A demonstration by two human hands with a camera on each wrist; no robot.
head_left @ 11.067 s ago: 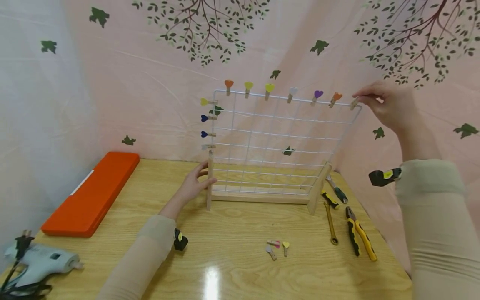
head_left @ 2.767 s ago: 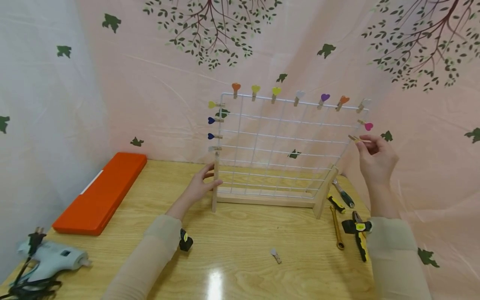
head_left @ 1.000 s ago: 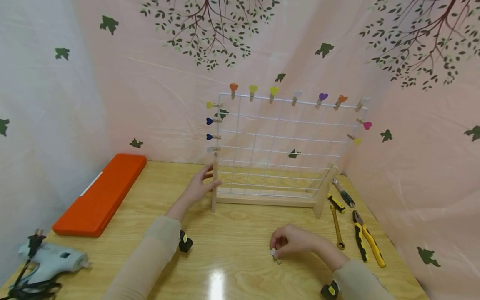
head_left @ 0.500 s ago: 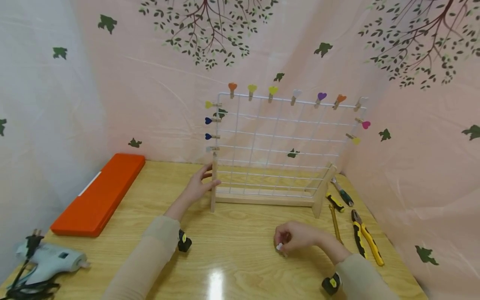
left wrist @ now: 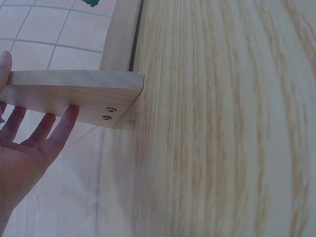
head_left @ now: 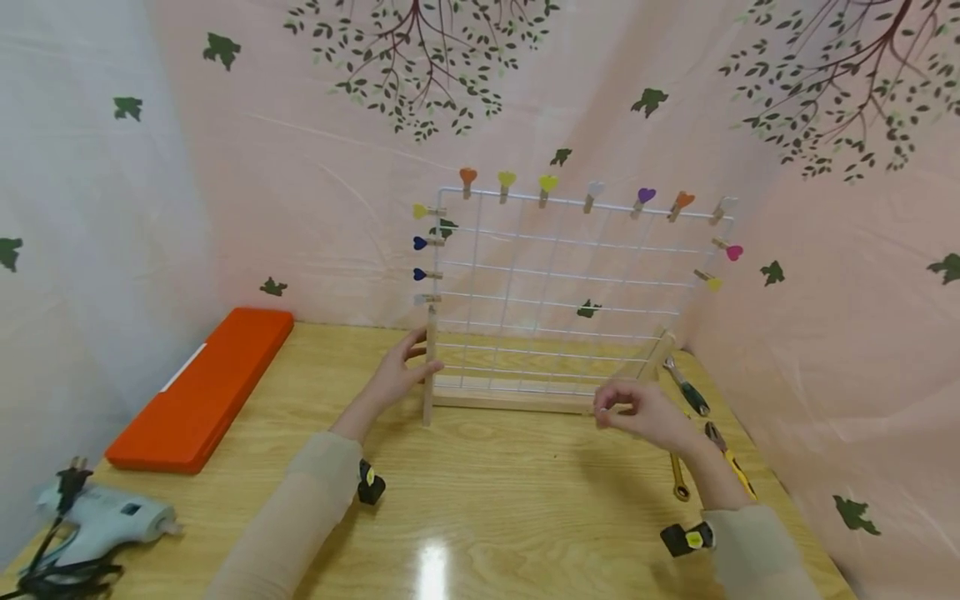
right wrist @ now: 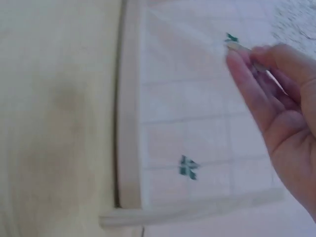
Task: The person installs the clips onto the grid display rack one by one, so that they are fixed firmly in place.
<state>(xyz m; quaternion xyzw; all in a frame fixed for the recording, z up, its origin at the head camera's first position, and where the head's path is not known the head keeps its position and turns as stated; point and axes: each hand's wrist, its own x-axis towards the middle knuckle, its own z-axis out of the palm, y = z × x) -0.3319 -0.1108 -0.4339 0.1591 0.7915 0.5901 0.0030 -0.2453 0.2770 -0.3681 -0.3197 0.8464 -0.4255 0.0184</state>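
Observation:
A white wire grid (head_left: 521,197) stands in a wooden stand (head_left: 510,401). Clothespins with coloured hearts line its top and both sides, among them a purple one (head_left: 646,197) and a pink one (head_left: 733,252). My left hand (head_left: 393,371) holds the stand's left leg (left wrist: 74,79), thumb on one face and fingertips on the other. In front of the stand's right end, my right hand (head_left: 648,412) is raised and pinches a small wooden clothespin (right wrist: 238,47) between thumb and fingers. The fingers mostly cover the clothespin in the head view.
A long orange case (head_left: 202,392) lies at the left, with a corded glue gun (head_left: 112,517) in front of it. On the right are a wrench (head_left: 679,479), pliers (head_left: 738,471) partly behind my right arm, and a green-handled tool (head_left: 692,393). A patterned cloth hangs behind.
Earlier, the right hand put clothespins on the grid's right side. It has since picked the last loose clothespin off the table and lifted it toward the stand. The left hand stays put.

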